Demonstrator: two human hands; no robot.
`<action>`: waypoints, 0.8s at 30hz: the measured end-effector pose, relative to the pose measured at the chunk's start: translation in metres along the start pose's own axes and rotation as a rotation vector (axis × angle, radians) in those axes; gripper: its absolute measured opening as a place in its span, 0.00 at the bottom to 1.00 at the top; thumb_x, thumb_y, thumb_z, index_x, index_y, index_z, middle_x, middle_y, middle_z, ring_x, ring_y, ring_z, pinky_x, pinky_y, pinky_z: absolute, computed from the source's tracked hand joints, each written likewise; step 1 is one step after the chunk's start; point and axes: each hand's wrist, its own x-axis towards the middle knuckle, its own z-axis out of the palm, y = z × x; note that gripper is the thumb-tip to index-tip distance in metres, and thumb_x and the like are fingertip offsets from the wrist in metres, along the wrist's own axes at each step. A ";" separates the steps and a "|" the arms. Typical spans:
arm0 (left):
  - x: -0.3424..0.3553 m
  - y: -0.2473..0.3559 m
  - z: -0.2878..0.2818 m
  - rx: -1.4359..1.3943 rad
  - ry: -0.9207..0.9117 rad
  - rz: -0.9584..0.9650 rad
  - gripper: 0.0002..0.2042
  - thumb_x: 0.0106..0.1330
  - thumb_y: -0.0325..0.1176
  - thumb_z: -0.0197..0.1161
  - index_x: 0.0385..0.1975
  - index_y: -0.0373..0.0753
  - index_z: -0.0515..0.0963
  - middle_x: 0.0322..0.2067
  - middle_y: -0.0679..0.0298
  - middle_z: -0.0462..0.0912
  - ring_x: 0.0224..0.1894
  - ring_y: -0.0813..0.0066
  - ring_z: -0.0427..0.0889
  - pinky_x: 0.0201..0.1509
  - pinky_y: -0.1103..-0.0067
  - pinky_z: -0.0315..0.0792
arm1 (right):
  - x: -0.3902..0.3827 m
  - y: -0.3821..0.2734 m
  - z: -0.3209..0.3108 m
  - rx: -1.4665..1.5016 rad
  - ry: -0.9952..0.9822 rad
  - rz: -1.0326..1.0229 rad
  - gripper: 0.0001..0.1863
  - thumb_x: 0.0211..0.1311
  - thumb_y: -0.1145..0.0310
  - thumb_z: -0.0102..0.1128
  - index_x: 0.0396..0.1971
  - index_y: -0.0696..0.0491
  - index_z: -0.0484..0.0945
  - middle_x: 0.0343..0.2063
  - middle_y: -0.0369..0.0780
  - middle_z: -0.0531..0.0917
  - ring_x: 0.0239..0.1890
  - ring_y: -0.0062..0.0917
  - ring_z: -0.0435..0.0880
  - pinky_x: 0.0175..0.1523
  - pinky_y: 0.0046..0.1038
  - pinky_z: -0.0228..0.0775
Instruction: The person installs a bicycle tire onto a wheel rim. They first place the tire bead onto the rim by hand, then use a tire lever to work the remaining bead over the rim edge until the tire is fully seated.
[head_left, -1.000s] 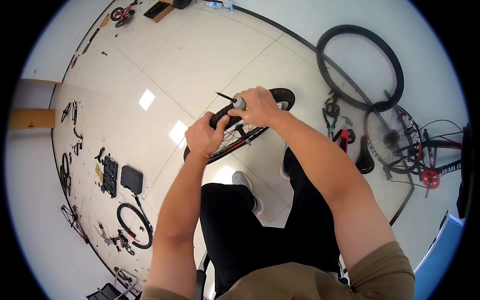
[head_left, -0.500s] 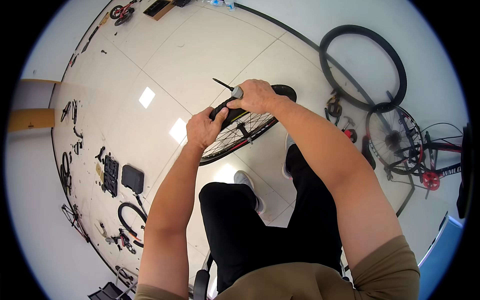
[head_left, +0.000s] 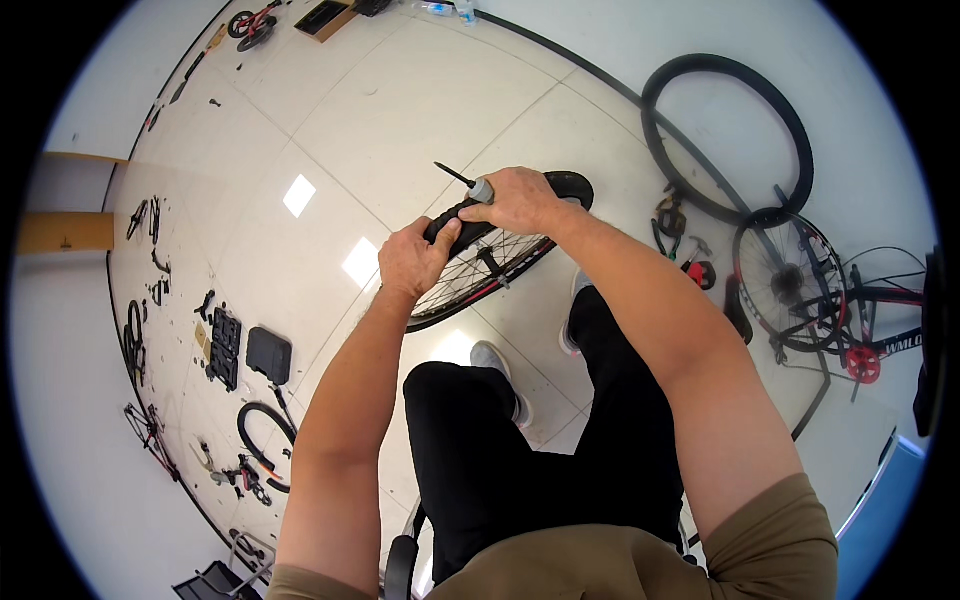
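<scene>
A spoked bicycle wheel [head_left: 460,298] with a black tyre [head_left: 571,184] stands tilted in front of my legs. My left hand [head_left: 410,262] grips the near-left part of the tyre, its thumb pressed on the knobbly tread. Farther right along the same tyre, my right hand [head_left: 522,198] is closed round a tool [head_left: 481,190] with a grey handle and a thin dark shaft pointing up and left. That hand's thumb lies against the tread, close to my left thumb. My palms hide the tyre's edge beneath them and part of the tool.
At the right, a loose black tyre [head_left: 660,85] leans on the wall beside a bicycle [head_left: 880,293] and its wheel [head_left: 838,265]. Pliers [head_left: 668,222] lie near it. To the left are a black case [head_left: 268,354], an open toolbox [head_left: 225,350] and several bike parts.
Both hands keep their places on the wheel, with only a slight shift. The yellow line along the tyre by my right hand shows less now. The whole view has moved a little.
</scene>
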 end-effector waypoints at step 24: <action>0.003 0.013 -0.005 -0.048 -0.086 0.013 0.34 0.67 0.70 0.53 0.39 0.40 0.85 0.36 0.50 0.88 0.45 0.48 0.86 0.50 0.60 0.79 | 0.003 0.022 -0.003 0.489 0.213 0.043 0.21 0.64 0.54 0.69 0.45 0.57 0.88 0.33 0.42 0.89 0.39 0.30 0.87 0.49 0.32 0.76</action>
